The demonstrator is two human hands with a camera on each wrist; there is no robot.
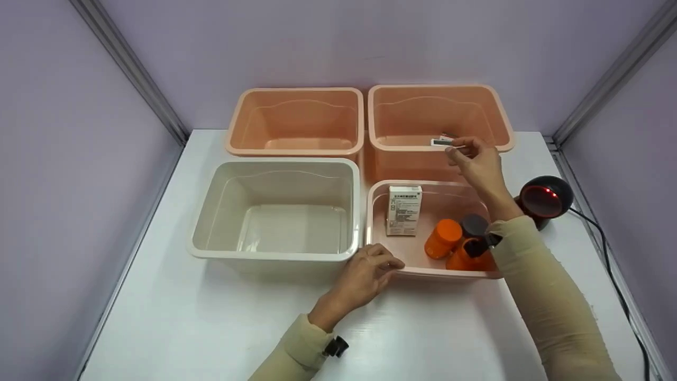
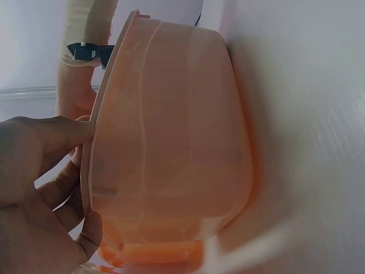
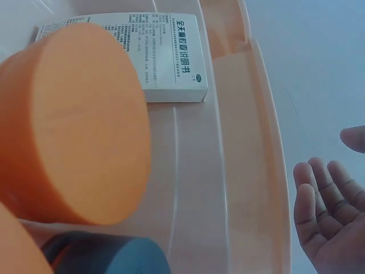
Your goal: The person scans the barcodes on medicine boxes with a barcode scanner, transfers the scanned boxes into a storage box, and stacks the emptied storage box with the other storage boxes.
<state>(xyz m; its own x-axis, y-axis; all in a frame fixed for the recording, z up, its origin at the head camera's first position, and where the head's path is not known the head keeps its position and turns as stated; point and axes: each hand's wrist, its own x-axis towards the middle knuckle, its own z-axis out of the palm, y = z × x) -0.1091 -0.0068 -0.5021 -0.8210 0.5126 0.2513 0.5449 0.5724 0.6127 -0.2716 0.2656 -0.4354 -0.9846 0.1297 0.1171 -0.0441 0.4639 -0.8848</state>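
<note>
My left hand (image 1: 367, 272) grips the front rim of the pink bin (image 1: 439, 272) at its left corner; fingers and thumb meet the rim in the left wrist view. My right hand (image 1: 478, 161) is over the front rim of the back right orange bin (image 1: 412, 150). In the right wrist view its fingers (image 3: 328, 197) are apart from the thumb, with nothing seen between them. Close by those fingertips, a small white and dark item (image 1: 440, 142) shows inside that bin, partly hidden. A white medicine box (image 1: 404, 211) and orange bottles (image 1: 443, 239) stand in the pink bin.
A dark-capped container (image 1: 474, 225) stands among the bottles. The white bin (image 1: 275, 257) is at front left, with another orange bin (image 1: 296, 152) behind it. A black scanner (image 1: 546, 198) glowing red stands at right, its cable (image 1: 608, 259) running along the table edge.
</note>
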